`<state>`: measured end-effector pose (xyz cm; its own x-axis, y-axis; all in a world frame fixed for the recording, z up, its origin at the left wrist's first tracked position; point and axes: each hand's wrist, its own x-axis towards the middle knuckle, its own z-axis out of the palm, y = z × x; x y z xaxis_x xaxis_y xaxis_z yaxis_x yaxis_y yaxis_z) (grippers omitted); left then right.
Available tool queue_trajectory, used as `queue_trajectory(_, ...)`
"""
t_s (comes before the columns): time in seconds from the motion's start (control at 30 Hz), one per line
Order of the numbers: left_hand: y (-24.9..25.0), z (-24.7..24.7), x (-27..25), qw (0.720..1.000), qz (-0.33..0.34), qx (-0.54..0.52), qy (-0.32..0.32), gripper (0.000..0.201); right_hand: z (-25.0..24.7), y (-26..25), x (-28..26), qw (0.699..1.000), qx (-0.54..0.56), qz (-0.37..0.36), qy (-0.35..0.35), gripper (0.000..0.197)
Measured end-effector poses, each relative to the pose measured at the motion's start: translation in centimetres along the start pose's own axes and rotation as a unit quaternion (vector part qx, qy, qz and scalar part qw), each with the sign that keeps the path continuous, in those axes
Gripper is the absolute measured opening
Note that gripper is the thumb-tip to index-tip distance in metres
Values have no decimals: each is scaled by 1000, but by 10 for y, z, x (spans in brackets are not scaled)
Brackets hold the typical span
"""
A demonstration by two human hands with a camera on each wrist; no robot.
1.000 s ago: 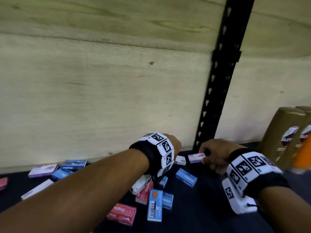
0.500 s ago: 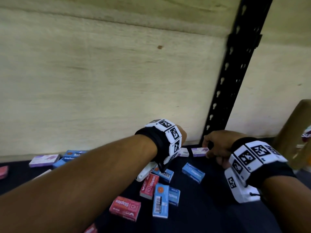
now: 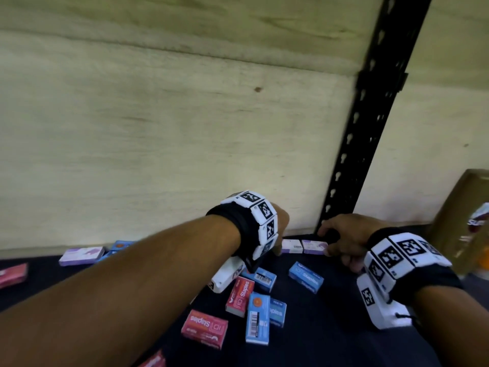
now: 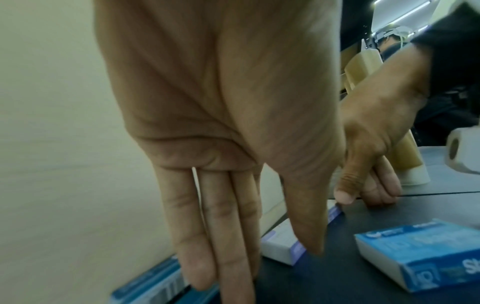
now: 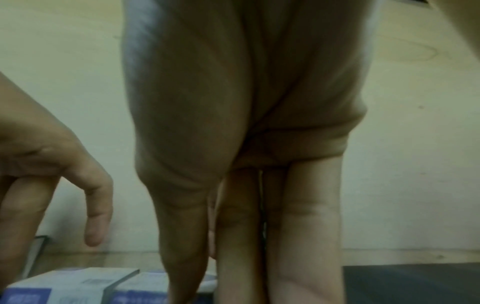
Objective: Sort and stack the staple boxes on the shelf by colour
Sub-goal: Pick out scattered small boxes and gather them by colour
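The readable print sits on the loose boxes at the front of the dark shelf (image 3: 330, 327): a red box (image 3: 204, 328) lying flat shows "ID Staples" upside down to the camera, a second red box (image 3: 240, 296) just behind it carries the same words running lengthwise, and a blue box (image 3: 306, 277) to the right reads "Staples". A blue box with a barcode (image 3: 258, 317) lies between the red ones and another blue box (image 3: 277, 312) that touches its right side. Two lilac-and-white boxes (image 3: 304, 246) stand end to end against the plywood back panel (image 3: 158, 141), beside the black slotted upright (image 3: 370, 128); their print is too small to read. The right hand (image 3: 344, 241) rests at the right-hand lilac box with thumb and fingers pointing down around its end; whether it actually pinches the box cannot be told. The left hand (image 3: 280, 226) hangs near the left-hand lilac box with fingers straight and together, holding nothing. More boxes, another lilac box (image 3: 81, 256) and a third red box (image 3: 13, 275), lie far left along the back edge. Bare shelf opens to the right of the blue boxes, up to a tan bottle (image 3: 465, 223) at the right border.
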<state>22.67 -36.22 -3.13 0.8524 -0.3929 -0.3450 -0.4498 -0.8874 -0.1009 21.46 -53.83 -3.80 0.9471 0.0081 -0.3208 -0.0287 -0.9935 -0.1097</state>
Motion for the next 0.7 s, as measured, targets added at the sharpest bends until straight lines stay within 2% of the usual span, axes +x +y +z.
queue_trajectory(0.03,-5,1,-1,1000,-1,-11,-1,35,1,1,-1,1000,11,1,0,50)
queue_trajectory(0.13,-17,3,-18,997,12,-42,59,58,3,1,-4,1000,11,0,16,50)
queue_trajectory(0.2,-26,4,-31,993,15,-68,90,64,3,-1,-9,1000,-6,-8,21,51)
queue_trajectory(0.4,-62,10,-77,992,-4,-66,105,56,4,-12,-29,998,-46,-15,31,56)
queue_trajectory(0.5,-83,15,-102,992,-41,-61,99,54,3,-23,-35,995,-96,-9,18,58)
queue_trajectory(0.6,-107,19,-130,991,-73,-60,96,53,-2,-49,-43,989,-141,-20,30,46)
queue_trajectory(0.7,-132,25,-158,988,-102,-65,91,47,-6,-84,-49,985,-153,-65,37,42)
